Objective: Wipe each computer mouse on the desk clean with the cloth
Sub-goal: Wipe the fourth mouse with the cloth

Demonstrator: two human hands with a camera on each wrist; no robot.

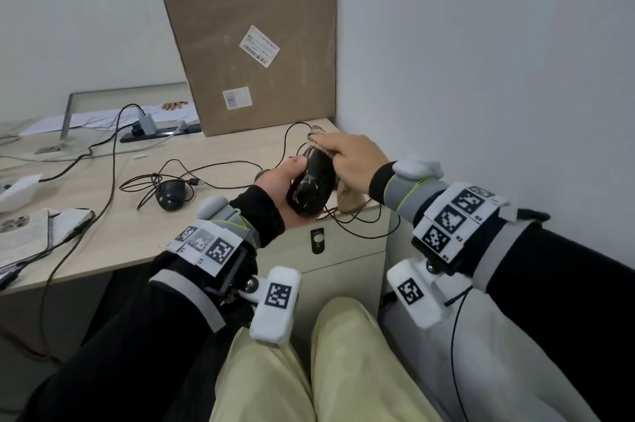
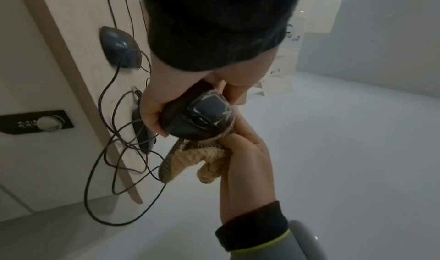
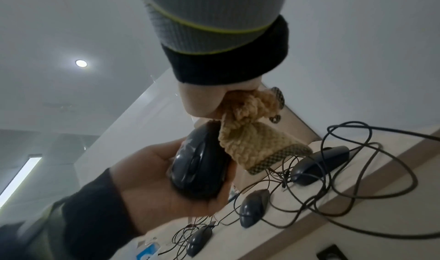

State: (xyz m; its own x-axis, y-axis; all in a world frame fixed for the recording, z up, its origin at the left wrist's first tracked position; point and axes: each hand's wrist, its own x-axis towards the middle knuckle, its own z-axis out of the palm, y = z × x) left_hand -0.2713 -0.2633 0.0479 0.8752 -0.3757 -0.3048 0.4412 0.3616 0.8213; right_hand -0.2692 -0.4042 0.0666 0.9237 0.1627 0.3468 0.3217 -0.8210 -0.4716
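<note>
A black wired mouse (image 1: 311, 186) is held up above the desk's front right corner, gripped in my left hand (image 1: 279, 186) with the thumb along its side. My right hand (image 1: 350, 158) holds a bunched tan cloth (image 1: 348, 200) with a checked edge and presses it against the mouse's far and right side. The left wrist view shows the mouse (image 2: 202, 117) with the cloth (image 2: 197, 156) at its front end. In the right wrist view the cloth (image 3: 252, 141) hangs beside the held mouse (image 3: 200, 168). Another black mouse (image 1: 170, 194) lies on the desk (image 1: 103, 236).
Three more mice (image 3: 319, 167) (image 3: 253, 207) (image 3: 199, 239) lie among tangled cables (image 1: 213, 167). A big cardboard box (image 1: 254, 43) leans at the back, and a wall (image 1: 481, 78) is close on the right. A power strip (image 1: 158, 133) and papers (image 1: 24, 232) sit to the left, a locked drawer unit (image 1: 318, 241) below.
</note>
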